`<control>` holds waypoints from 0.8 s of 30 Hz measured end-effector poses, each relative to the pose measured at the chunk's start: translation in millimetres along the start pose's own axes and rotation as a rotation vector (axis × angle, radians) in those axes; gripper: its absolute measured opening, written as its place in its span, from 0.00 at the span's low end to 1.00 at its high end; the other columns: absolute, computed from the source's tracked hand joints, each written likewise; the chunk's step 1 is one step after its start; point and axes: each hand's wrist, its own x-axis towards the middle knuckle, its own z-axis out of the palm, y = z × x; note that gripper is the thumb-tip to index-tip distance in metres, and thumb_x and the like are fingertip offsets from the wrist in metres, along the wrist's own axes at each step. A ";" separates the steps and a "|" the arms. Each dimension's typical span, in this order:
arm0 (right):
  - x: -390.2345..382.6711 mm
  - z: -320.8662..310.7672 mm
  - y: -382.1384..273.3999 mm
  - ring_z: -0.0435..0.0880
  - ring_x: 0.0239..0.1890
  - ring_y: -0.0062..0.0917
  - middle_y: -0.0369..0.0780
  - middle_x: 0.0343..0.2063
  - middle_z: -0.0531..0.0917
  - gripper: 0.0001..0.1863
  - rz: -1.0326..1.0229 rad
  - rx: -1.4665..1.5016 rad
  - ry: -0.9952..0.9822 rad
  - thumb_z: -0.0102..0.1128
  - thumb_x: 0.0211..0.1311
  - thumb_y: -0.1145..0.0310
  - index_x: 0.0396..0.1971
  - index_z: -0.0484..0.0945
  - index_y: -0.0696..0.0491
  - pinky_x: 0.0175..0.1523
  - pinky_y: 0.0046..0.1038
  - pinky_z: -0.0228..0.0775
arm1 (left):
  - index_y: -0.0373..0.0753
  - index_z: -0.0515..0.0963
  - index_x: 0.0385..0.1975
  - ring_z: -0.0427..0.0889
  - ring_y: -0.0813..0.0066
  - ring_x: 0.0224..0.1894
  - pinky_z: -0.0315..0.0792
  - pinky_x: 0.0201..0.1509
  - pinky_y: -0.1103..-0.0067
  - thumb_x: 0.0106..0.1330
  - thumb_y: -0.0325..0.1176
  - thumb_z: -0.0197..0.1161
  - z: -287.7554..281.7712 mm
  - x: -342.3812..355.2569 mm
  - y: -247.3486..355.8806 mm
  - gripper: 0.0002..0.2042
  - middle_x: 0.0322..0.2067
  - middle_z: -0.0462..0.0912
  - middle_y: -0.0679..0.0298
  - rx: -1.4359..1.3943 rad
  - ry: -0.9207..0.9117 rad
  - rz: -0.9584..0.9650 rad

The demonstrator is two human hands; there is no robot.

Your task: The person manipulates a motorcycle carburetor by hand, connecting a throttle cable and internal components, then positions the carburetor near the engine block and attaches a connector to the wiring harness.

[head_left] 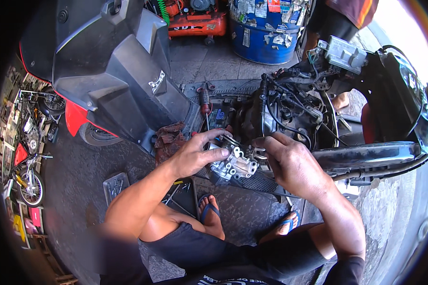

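Note:
My left hand is closed round a silver cast-metal throttle body with several ports and bolt holes, holding it over the scooter's footboard. Close by on its right, the fingers of my right hand pinch a small shiny metal bracket against or just beside the throttle body; whether the two touch I cannot tell. A screwdriver with a red and dark handle stands shaft-down just beyond my left hand. Next to my left wrist lies a crumpled reddish-brown rag.
The stripped scooter's dark front panel rises at left, its exposed engine bay at right. Below my left arm are a black tool tray and a small grey tray. A blue drum, a red compressor and another person are behind.

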 end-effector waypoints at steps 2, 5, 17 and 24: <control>3.3 0.0 1.1 0.86 0.45 0.51 0.51 0.40 0.82 0.28 -0.014 0.007 -0.020 0.56 0.49 0.88 0.54 0.80 0.59 0.51 0.45 0.80 | 0.27 0.73 0.64 0.81 0.78 0.52 0.73 0.61 0.78 0.74 0.38 0.65 -2.4 3.4 -0.7 0.25 0.49 0.85 0.62 -0.109 -0.022 -0.053; 6.9 0.6 2.9 0.86 0.45 0.51 0.51 0.40 0.82 0.28 -0.044 -0.004 -0.019 0.56 0.50 0.87 0.55 0.80 0.59 0.51 0.45 0.80 | 0.27 0.74 0.64 0.82 0.77 0.52 0.74 0.61 0.78 0.75 0.39 0.63 -5.5 7.1 -11.3 0.25 0.50 0.86 0.60 -0.227 -0.044 -0.099; 21.2 19.9 12.8 0.87 0.46 0.47 0.48 0.40 0.83 0.27 -0.039 -0.130 0.069 0.56 0.53 0.84 0.56 0.81 0.58 0.50 0.42 0.81 | 0.29 0.78 0.59 0.87 0.70 0.48 0.79 0.57 0.73 0.76 0.39 0.57 -10.9 19.5 -28.8 0.20 0.49 0.88 0.57 -0.560 -0.087 -0.212; 22.2 13.9 9.0 0.86 0.47 0.48 0.50 0.42 0.84 0.24 0.007 -0.005 0.025 0.58 0.57 0.82 0.56 0.81 0.59 0.54 0.43 0.79 | 0.25 0.77 0.58 0.89 0.62 0.52 0.82 0.61 0.68 0.76 0.40 0.50 -13.3 12.3 -32.0 0.23 0.52 0.87 0.49 -0.656 -0.008 -0.244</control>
